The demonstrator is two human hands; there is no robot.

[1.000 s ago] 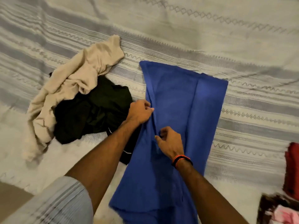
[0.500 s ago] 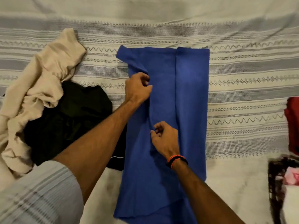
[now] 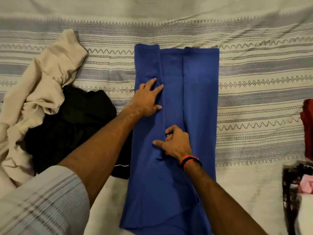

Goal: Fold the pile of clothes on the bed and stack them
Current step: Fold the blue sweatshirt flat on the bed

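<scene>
- The fingers [image 3: 156,85] of the left hand [image 3: 146,100] lie straight and slightly spread, pressing flat on the left flap of the blue garment [image 3: 199,92]; they hold nothing.
- The right hand [image 3: 176,141] sits nearer the person, its fingers curled at the edge of the same flap and its thumb stretched out along the cloth; it seems to pinch the flap's edge, though the grip itself is partly hidden.
- The blue garment lies lengthwise on the bed [image 3: 254,92], both long sides turned in toward the middle, the near end hanging loose and uneven.
- To its left wait the beige garment [image 3: 44,78] and the black garment [image 3: 72,119], tangled together and touching the blue one's near left edge.
- The step in hand looks like setting the left flap straight, so it is best to smooth from the far end toward the near end, keeping the flap's edge parallel to the right one.
- The flat hand should anchor the cloth while the other draws the edge taut; a bunched crease near the middle would carry into the next fold.
- The loose near hem wants squaring before the piece is folded across.
- At the right edge lie a red cloth [image 3: 307,128] and a dark patterned item [image 3: 291,184], which I cannot identify.
</scene>
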